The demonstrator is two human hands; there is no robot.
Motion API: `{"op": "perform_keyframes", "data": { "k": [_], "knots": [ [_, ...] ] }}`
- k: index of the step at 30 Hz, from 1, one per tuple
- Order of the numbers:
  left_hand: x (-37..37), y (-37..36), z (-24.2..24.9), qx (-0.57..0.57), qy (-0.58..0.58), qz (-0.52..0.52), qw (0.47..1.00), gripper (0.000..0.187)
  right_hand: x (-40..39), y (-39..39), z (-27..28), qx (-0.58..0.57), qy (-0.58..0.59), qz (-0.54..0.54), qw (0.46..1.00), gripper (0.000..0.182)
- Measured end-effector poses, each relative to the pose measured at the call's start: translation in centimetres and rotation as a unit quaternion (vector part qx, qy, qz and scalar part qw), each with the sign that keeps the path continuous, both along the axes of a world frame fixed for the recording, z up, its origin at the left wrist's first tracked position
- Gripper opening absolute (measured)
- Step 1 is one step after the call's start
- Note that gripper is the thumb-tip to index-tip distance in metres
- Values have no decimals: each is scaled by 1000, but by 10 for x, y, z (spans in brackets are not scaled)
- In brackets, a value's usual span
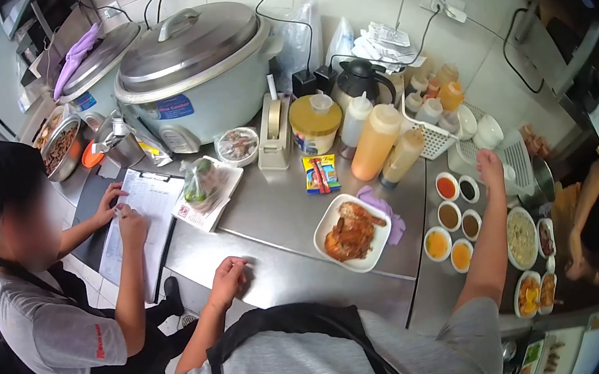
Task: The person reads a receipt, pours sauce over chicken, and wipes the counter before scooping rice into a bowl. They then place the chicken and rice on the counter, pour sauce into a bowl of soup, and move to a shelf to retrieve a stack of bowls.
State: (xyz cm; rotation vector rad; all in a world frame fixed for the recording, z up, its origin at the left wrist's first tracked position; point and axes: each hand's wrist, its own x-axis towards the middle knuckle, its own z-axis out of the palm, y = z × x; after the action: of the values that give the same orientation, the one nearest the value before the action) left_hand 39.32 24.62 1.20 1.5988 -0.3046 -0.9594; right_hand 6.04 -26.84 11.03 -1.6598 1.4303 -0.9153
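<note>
My left hand (230,280) is loosely curled into a fist at the counter's front edge, with nothing visible in it. My right arm stretches forward to the right. My right hand (490,168) is beside the white cups (487,132) and the racks; its fingers are bunched and partly turned away, so I cannot see whether they hold anything. Small bowls of sauce, such as a red one (447,185) and a yellow one (437,244), stand left of my right forearm. Between my hands, a square white dish (328,237) holds roasted chicken (354,231), against a purple cloth (385,214).
On my left a person (51,292) writes on a clipboard (135,222). Large rice cookers (189,81) line the wall. Squeeze bottles (378,141) and a tape dispenser (274,134) stand mid-counter. Dishes of food (521,234) sit at right, near another person's arm (590,207).
</note>
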Motion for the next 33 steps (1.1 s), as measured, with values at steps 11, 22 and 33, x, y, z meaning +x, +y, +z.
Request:
{"op": "perform_keyframes", "data": {
  "k": [11,22,33],
  "knots": [
    [-35,10,28,74,-12,117,990,15,31,-286,-162,-80,28,44,995,53],
    [-37,-1,47,81,-58,129,987,16,30,-262,-126,12,144,52,988,41],
    [40,20,108,20,-186,123,975,20,34,-140,-12,38,-303,-193,932,50]
  ]
}}
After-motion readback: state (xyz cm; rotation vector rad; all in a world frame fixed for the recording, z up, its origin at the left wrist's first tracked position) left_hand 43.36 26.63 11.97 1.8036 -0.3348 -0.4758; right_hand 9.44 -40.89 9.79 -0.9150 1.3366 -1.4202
